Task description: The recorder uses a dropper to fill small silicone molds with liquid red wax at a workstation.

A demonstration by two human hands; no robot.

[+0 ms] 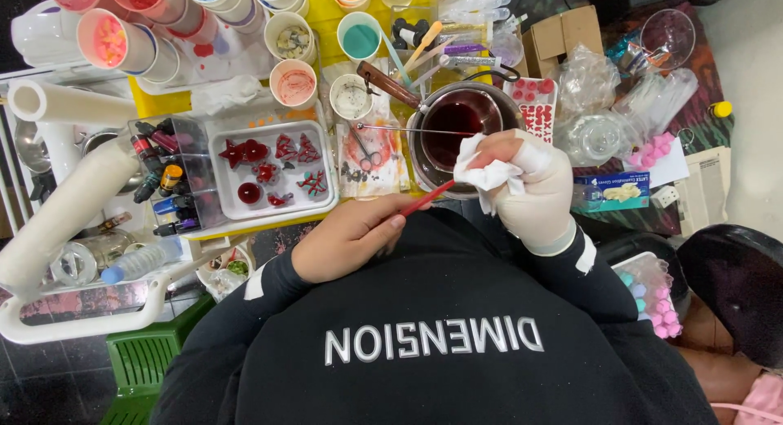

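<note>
Red stick (426, 199) is lying across the lap edge, below the pot (457, 123) of dark red liquid; left hand (351, 236) is pinching its near end, while gloved right hand (534, 188) is clutching a white tissue (485, 170) around its tip.

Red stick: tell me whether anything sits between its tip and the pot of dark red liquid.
Yes. The white tissue, pinched in the gloved right hand, covers the tip of the red stick that the left hand holds, and lies between it and the pot. A thin metal rod also crosses the pot's mouth.
</note>
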